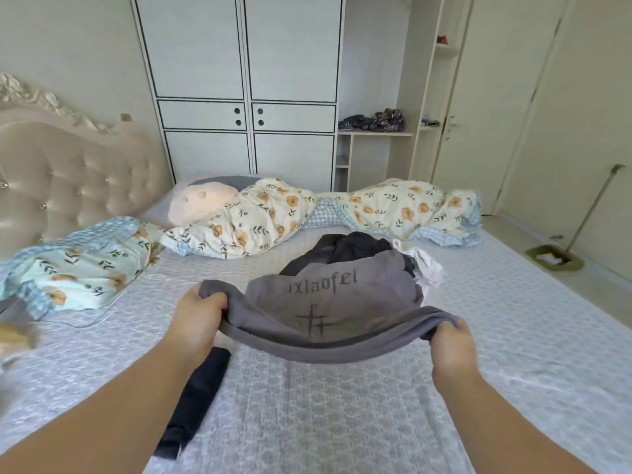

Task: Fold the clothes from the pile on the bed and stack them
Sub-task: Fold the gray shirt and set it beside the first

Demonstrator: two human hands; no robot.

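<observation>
A grey T-shirt (pixel 325 313) with dark lettering and a cross print hangs stretched above the bed (pixel 342 405). My left hand (pixel 200 319) grips its left edge and my right hand (pixel 451 347) grips its right edge, both lifted off the mattress. Behind the shirt lies the pile of clothes (pixel 355 249), dark garments with a white piece (pixel 427 265) at its right. A dark folded garment (pixel 195 401) lies on the mattress under my left forearm.
A floral duvet (pixel 342 206) is bunched along the far side of the bed, with a floral pillow (pixel 82 268) at the left and a pink plush (pixel 201 200) by the headboard. A wardrobe (pixel 246 97) stands behind. A mop (pixel 561 254) lies on the floor at right.
</observation>
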